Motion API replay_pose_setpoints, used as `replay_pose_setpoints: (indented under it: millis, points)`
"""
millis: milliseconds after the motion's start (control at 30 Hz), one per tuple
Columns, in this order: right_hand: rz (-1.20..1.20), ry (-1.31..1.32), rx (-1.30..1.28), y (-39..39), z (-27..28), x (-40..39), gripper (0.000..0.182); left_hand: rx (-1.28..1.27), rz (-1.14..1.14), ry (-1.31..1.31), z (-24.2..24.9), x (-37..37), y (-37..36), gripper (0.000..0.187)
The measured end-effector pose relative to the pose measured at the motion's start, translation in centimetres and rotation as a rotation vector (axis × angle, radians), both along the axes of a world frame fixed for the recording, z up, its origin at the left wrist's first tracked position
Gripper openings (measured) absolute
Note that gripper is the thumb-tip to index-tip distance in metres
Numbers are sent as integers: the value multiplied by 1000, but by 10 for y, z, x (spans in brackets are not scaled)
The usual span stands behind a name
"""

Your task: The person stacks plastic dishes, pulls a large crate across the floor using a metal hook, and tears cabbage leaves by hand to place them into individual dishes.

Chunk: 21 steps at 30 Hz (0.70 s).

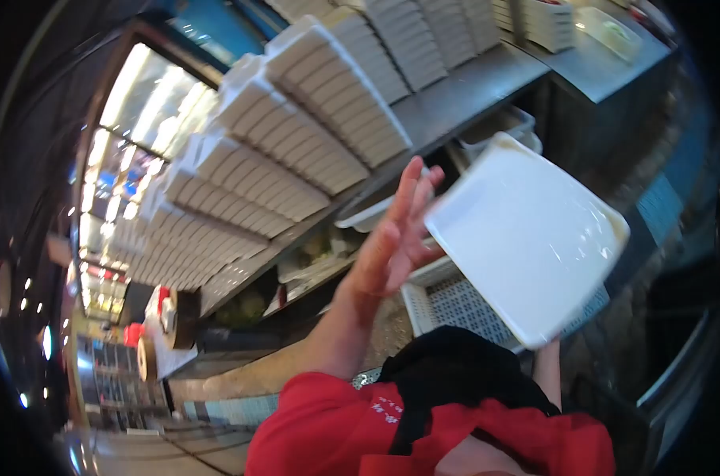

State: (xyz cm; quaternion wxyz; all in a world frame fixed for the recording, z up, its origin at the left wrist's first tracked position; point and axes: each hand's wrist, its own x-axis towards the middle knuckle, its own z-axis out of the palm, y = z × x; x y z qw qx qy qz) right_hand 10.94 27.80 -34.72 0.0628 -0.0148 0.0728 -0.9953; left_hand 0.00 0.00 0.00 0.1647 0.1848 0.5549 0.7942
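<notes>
A white square plastic tray (535, 238), tilted and shiny, is up in front of my chest on the right. My right forearm (547, 371) reaches up to its lower corner, and the tray hides the right hand that holds it. Just left of the tray's edge, my left hand (396, 234) is raised with its fingers stretched out and nothing in it. Behind and below the tray, a white perforated plastic basket (414, 305) is partly covered by it.
Tall stacks of white trays (328, 95) stand along a metal counter (475, 79). Under the counter is a shelf with more white containers (499, 131). At the upper right, another metal table (614, 75) bears a clear container (608, 33). A lit glass-fronted cabinet (138, 119) stands at the left.
</notes>
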Motion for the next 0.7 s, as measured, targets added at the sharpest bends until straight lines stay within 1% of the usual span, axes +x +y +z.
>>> replay_pose_setpoints:
  millis: [33, 100, 133, 167, 233, 300, 367, 400, 433, 467, 500, 567, 600, 633, 700]
  points:
    - [-33, -4, 51, 2, -2, -12, 72, -158, -103, 34, 7, -8, -2, 86]
    - [-141, -108, 234, 26, 1, -34, 77, -685, 73, 357, -4, -35, -6, 65]
    - [-208, -109, 322, 38, 15, -47, 77, -630, 194, 371, -3, -40, -3, 46]
    - [-274, -105, 407, 50, 40, -62, 76, -610, 187, 385, -9, -51, -4, 46]
    - [-321, -41, 698, 83, 102, -90, 76, -549, 386, 477, -39, -73, -13, 45]
    - [-420, 76, 948, 88, 188, -122, 71, -492, 387, 455, -65, -97, -23, 46]
    - [-413, 117, 1232, 107, 244, -159, 69, -203, 134, -282, -93, -118, -34, 47]
    - [-383, 204, 1347, 109, 272, -182, 64, -186, 114, -291, -113, -128, -35, 47]
    - [-345, 289, 1459, 102, 299, -206, 58, -1, 102, -363, -133, -137, -37, 46]
    - [-319, 315, 1613, 94, 326, -229, 53, 188, 90, -426, -147, -149, -35, 46]
    - [-286, 336, 1760, 81, 350, -251, 49, 199, 74, -431, -153, -162, -37, 46]
    - [-222, 449, 2054, 53, 391, -298, 46, 550, -311, -520, -161, -189, -42, 50]
    - [-247, 536, 2142, 33, 406, -320, 46, 630, -284, -558, -160, -197, -37, 47]
    - [-272, 628, 2229, 11, 421, -338, 46, 635, -297, -557, -168, -210, -30, 47]
    - [-77, 464, 2403, -39, 457, -358, 48, 879, -11, -578, -197, -244, -11, 47]
